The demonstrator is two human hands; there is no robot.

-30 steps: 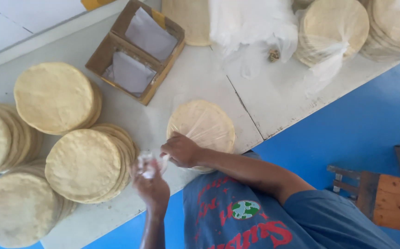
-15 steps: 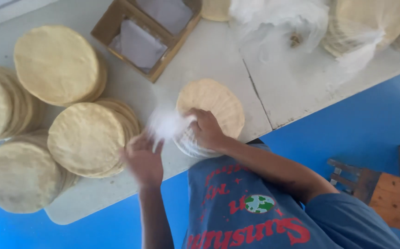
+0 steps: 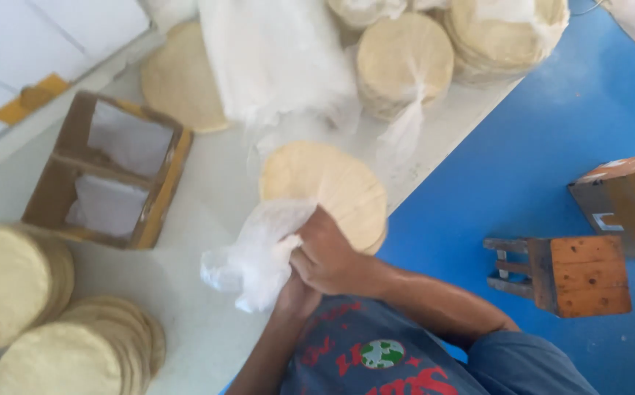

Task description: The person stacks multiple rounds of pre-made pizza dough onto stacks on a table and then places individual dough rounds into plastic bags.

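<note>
hands (image 3: pixel 317 267) gripping plastic bag (image 3: pixel 255 256), tortilla stack (image 3: pixel 328 186)

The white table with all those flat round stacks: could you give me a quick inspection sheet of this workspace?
Surface: white table, crowded.
Job's things: thin plastic bag; stack of flat rounds beside it.
Clutter: more stacks, bagged stacks, divided wooden box holding white sheets.
Hands: right hand and left hand both grip the bag.
Cables: nothing seen.
Surroundings: blue floor, small wooden stool.
</note>
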